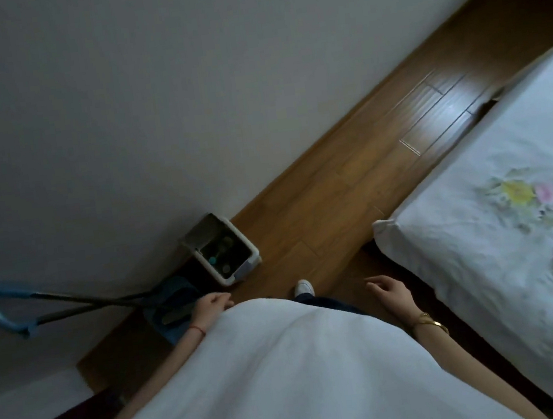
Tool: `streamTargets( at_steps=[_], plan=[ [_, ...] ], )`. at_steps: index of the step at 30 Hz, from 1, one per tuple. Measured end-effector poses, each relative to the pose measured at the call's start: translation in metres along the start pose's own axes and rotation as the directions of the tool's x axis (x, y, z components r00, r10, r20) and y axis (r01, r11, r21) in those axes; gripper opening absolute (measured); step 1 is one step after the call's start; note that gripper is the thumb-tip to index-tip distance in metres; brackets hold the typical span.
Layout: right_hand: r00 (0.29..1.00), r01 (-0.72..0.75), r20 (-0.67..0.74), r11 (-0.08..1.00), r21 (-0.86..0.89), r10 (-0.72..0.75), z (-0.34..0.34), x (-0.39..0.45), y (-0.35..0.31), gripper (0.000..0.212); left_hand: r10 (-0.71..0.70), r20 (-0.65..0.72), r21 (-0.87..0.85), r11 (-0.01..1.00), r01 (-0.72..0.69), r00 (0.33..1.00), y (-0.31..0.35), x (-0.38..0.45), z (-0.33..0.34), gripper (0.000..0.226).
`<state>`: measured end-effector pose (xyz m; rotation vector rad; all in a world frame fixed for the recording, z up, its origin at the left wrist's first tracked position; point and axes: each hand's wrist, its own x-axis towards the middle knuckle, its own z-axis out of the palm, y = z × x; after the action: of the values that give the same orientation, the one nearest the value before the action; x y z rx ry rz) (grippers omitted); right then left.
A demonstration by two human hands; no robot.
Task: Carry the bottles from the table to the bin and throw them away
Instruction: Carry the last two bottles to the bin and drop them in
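Note:
A small white bin (pixel 240 271) with its grey lid flipped up stands on the wooden floor against the wall. Inside it I see dark bottles (pixel 219 252), one with a teal cap. My left hand (pixel 211 304) hangs by my hip, just below and left of the bin, fingers loosely apart and holding nothing. My right hand (pixel 390 291) hangs at my right side near the bed corner, also with nothing in it. No table is in view.
A bed with a white flowered sheet (pixel 495 205) fills the right side. A blue dustpan and broom (pixel 172 307) lean against the wall left of the bin. My white shoe (pixel 303 287) is on the wooden floor (pixel 382 149) between bed and wall.

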<state>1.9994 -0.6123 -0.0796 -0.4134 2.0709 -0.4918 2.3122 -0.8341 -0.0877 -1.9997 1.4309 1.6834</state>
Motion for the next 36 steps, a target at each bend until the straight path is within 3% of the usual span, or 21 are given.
streamTargets(
  at_steps=[7, 15, 20, 24, 27, 31, 36],
  plan=[
    [0.982, -0.150, -0.089, 0.971, 0.185, 0.169, -0.046, 0.024, 0.014, 0.028, -0.006, -0.010, -0.053, 0.999, 0.005, 1.000, 0.099, 0.034, 0.030, 0.028],
    [0.951, -0.258, -0.071, 0.900, 0.352, 0.300, -0.096, 0.113, -0.010, 0.030, 0.064, 0.058, 0.144, 0.987, -0.072, 0.996, 0.229, 0.103, 0.068, 0.024],
    [0.924, -0.277, -0.099, 0.824, 0.495, 0.370, -0.159, 0.191, -0.050, 0.028, 0.110, 0.122, 0.264, 0.955, -0.139, 0.987, 0.377, 0.164, 0.087, 0.026],
    [0.870, -0.203, -0.218, 0.724, 0.659, 0.443, -0.228, 0.249, -0.089, 0.021, 0.129, 0.124, 0.240, 0.958, -0.156, 0.984, 0.513, 0.198, 0.123, 0.014],
    [0.831, -0.141, -0.286, 0.678, 0.722, 0.478, -0.271, 0.279, -0.107, 0.013, 0.134, 0.202, 0.305, 0.933, -0.192, 0.970, 0.600, 0.220, 0.162, 0.021],
    [0.780, -0.201, -0.239, 0.593, 0.780, 0.578, -0.310, 0.317, -0.110, 0.011, 0.101, 0.273, 0.405, 0.890, -0.210, 0.957, 0.691, 0.248, 0.227, 0.023],
    [0.744, -0.259, -0.179, 0.525, 0.811, 0.643, -0.387, 0.381, -0.101, 0.025, 0.115, 0.339, 0.456, 0.848, -0.270, 0.934, 0.788, 0.284, 0.317, 0.014]
  ],
)
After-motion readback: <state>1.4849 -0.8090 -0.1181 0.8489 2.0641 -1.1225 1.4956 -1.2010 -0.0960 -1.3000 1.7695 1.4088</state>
